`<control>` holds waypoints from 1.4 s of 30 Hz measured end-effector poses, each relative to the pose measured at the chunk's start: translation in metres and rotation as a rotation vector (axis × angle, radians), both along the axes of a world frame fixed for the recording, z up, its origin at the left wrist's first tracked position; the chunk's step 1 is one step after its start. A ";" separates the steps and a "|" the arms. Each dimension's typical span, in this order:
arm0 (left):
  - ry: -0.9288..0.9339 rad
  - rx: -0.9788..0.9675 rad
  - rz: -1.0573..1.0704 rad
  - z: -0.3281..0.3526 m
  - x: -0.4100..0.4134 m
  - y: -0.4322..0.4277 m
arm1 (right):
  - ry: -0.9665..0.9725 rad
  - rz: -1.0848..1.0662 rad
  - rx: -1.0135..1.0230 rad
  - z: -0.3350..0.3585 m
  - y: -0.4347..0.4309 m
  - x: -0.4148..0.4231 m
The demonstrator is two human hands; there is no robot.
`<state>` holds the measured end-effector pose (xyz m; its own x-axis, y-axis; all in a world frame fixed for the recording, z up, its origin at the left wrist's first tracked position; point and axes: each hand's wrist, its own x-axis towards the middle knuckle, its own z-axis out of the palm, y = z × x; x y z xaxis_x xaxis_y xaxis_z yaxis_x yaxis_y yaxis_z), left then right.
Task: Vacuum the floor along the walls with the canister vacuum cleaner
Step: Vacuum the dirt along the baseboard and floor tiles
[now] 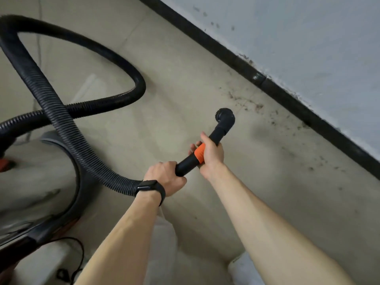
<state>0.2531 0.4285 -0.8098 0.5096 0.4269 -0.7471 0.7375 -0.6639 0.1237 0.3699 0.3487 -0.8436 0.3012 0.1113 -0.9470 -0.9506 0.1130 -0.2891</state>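
The wand [187,164] looks light and stiff, but the springy ribbed hose [67,128] will probably tug back as you reach, so a two-point hold suits it. Your left hand [164,175] is wrapped round the rear end where the hose joins, and your right hand [211,155] clasps the orange collar [200,153]. The round brush nozzle [225,117] sits just ahead of your right hand, near the grit [253,103] along the black skirting [287,95].

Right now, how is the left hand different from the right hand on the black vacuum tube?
The left hand holds the smooth black plastic tube at its rear, by the ribbed black hose; the right hand holds it farther forward, at the orange band. The left wrist wears a black watch; the right wrist is bare. Both hands curl round the same tube.
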 end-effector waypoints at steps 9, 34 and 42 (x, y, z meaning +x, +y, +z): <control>-0.050 0.105 -0.016 -0.109 0.005 0.040 | -0.111 0.037 0.033 -0.108 0.049 -0.002; -0.265 0.053 0.170 -0.204 0.065 0.057 | -0.473 0.165 -0.049 -0.173 0.092 0.054; -0.333 -0.007 0.083 -0.205 0.099 0.068 | -0.497 0.199 -0.104 -0.168 0.091 0.078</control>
<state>0.3524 0.4966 -1.0153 0.6896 0.4730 -0.5484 0.7075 -0.6014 0.3710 0.4482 0.4402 -1.0113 0.6981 0.1251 -0.7050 -0.6968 -0.1079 -0.7091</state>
